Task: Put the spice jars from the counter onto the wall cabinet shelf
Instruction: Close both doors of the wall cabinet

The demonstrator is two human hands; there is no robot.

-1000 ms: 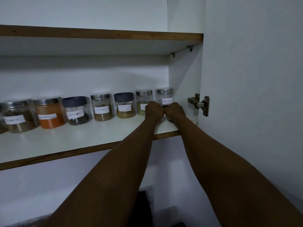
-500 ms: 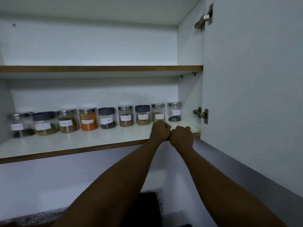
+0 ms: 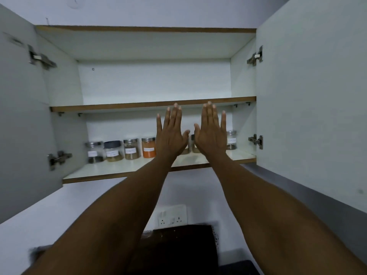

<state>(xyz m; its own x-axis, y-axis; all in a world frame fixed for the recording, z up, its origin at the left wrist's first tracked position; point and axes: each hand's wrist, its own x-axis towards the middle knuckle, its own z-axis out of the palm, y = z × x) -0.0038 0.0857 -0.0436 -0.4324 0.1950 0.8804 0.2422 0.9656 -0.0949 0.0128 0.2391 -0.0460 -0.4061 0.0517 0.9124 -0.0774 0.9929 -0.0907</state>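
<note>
A row of several labelled spice jars stands along the back of the lower cabinet shelf [image 3: 123, 170]. On the left I see a steel-lidded jar [image 3: 94, 152], a dark-lidded jar [image 3: 113, 151], a brown-spice jar [image 3: 131, 149] and an orange-spice jar [image 3: 148, 147]. Another jar [image 3: 231, 140] stands at the far right. My left hand [image 3: 170, 133] and my right hand [image 3: 211, 132] are raised side by side in front of the shelf, fingers spread, holding nothing. They hide the middle jars.
The upper shelf [image 3: 151, 104] holds nothing. Both cabinet doors stand wide open, the left door [image 3: 21, 120] and the right door [image 3: 309, 108], with metal hinges [image 3: 256, 141] inside. A wall socket [image 3: 172, 217] and a dark object [image 3: 178, 249] lie below.
Both hands pulled back from the shelf edge and went from closed fists to flat, spread palms. The view drew back, so the whole cabinet and both doors now show.
</note>
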